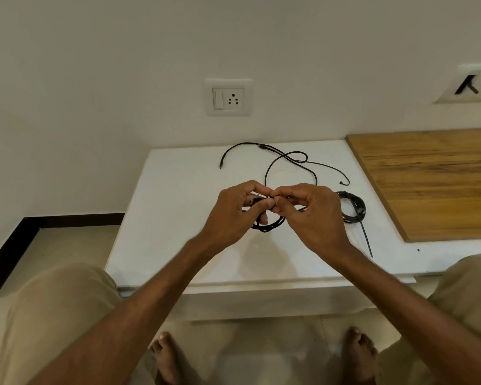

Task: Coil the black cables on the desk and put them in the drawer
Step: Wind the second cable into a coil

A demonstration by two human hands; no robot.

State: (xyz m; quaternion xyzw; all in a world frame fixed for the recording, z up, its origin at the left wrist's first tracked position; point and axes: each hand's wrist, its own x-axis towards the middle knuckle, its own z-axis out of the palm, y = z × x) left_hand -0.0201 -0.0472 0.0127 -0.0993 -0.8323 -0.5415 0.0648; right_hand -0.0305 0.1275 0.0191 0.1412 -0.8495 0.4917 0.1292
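Above a white desk (178, 190), the person's left hand (233, 215) and right hand (311, 215) pinch a half-coiled thin black cable (270, 226), whose loose tail likely needs winding next.

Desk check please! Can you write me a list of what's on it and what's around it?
Surface: white desk, wood board at its right.
Job's things: half-made coil held over the desk; finished coil lying at right; drawer not seen.
Clutter: black tie strip beside the finished coil.
Grips: left hand and right hand both pinch the half-made coil.
Cables: loose cable tangled at the desk's back, a loop reaching the hands.
Surroundings: wall socket, tiled floor.
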